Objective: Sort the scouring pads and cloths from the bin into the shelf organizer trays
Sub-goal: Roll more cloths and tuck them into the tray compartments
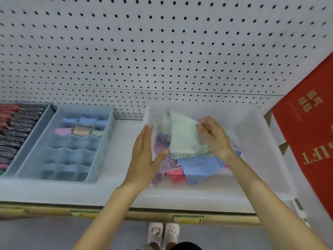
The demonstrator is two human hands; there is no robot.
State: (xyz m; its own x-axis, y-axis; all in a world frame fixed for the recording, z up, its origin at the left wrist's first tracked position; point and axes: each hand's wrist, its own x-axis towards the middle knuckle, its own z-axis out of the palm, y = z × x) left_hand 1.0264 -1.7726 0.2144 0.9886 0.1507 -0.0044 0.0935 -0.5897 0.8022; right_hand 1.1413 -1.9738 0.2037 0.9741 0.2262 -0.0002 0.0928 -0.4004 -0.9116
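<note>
Mint-green scalloped cloth [183, 136]: pinching corner with right hand [214, 136], holding over translucent white plastic bin [252, 134]; keeping left hand [144, 159] flat, open alongside. Filling blue compartmented plastic tray [106, 141]: rolled cloths in two far rows only. Leaving heap of blue, purple and pink cloths [198, 166] in bin; judging under halfway.

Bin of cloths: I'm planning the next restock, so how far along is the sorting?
Fairly early, it seems. Done: rolled cloths sit in the two far rows of the blue tray; dark pads pack the left tray. In hand: the right hand pinches a mint cloth above the bin, the left hand open beside it. Left: loose cloths lie in the bin; the blue tray's near rows are empty.
</note>
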